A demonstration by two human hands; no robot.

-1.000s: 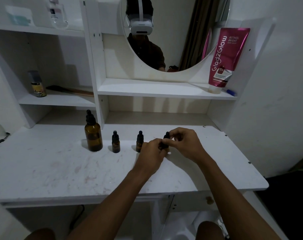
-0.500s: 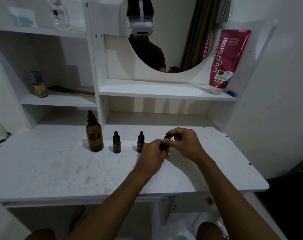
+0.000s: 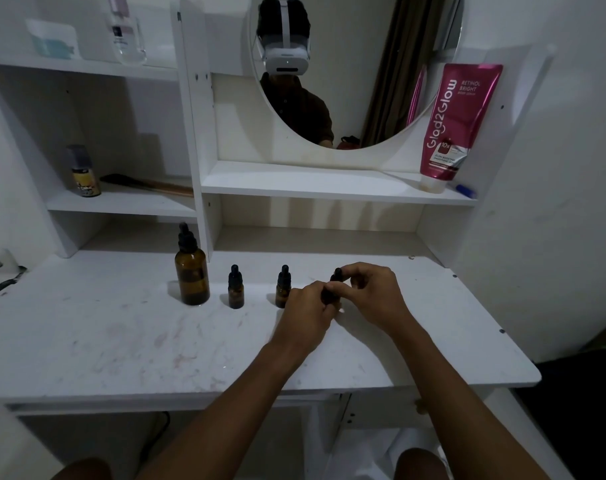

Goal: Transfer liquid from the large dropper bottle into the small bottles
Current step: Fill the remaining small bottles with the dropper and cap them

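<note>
The near and left stretch of my white tabletop lies bare, so a hand can sweep across there. Farther back, the tall amber glass dropper bottle stands just beside the foot of the white upright divider panel, which closes off the way behind it. To its right stand a small amber glass dropper bottle and a second small bottle, with gaps between. My left hand and right hand, curled round a third small bottle, crowd just beside the second. Behind the row, the recess under the white shelf stays passable.
</note>
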